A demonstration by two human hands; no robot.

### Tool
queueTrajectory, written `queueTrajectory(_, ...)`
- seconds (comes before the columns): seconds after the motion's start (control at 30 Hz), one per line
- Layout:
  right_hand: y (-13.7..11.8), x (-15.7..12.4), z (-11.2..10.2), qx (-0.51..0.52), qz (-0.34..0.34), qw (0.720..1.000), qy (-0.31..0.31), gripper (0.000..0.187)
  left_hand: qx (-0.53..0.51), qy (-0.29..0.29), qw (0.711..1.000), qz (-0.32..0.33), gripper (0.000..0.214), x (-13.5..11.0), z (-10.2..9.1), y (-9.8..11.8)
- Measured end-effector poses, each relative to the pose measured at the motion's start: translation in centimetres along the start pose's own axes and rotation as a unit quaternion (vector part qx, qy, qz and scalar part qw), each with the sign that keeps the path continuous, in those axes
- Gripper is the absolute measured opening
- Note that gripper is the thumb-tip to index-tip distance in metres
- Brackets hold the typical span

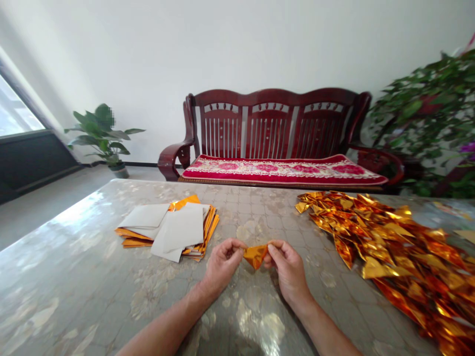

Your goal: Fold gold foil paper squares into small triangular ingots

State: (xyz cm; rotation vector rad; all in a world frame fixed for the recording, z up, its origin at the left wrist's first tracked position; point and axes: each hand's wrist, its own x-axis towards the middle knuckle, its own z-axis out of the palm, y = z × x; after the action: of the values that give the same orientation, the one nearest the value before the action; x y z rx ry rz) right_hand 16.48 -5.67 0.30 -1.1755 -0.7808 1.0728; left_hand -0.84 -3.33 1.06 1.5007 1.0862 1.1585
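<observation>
Between my two hands is a small piece of folded gold foil paper (255, 256), roughly a triangle with its point downward. My left hand (225, 259) pinches its left corner between thumb and fingers. The right corner is pinched by my right hand (285, 264). Left of my hands lies a loose stack of paper sheets (183, 227), white on top with orange-gold foil edges showing. To the right spreads a large heap of folded gold foil pieces (401, 247), shiny and overlapping.
The table (111, 296) has a glossy, flower-patterned cover. Clear plastic wrapping (441, 213) lies at its right back. Beyond stands a dark red wooden bench (272, 123) with a red patterned cushion (282, 170). Potted plants (102, 133) stand at left and right.
</observation>
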Motion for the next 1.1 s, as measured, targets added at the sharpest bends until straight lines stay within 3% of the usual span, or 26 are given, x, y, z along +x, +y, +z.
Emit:
queueTrajectory(0.17,0.1,0.0,-0.1,0.011,0.025,0.999,0.027,0.04,-0.128,-0.082,0.984,-0.092,0.024,0.0,-0.5,0.2)
queueTrajectory(0.37,0.0,0.0,-0.1,0.024,0.034,0.999,0.033,0.039,-0.17,-0.127,0.975,-0.069,0.03,0.2,-1.3,0.3)
queueTrajectory(0.67,-0.2,-0.2,0.0,0.037,0.047,0.998,0.027,0.042,-0.162,-0.095,0.979,-0.078,0.041,0.5,-0.9,-0.8)
queueTrajectory(0.97,-0.3,-0.7,0.4,0.035,0.056,0.998,-0.002,0.044,-0.073,-0.01,0.997,-0.025,0.026,0.7,-1.0,-1.2)
queueTrajectory(1.1,-0.6,-0.8,0.5,0.024,0.045,0.998,-0.026,0.042,-0.114,0.013,0.993,-0.034,0.036,1.0,-0.9,-0.7)
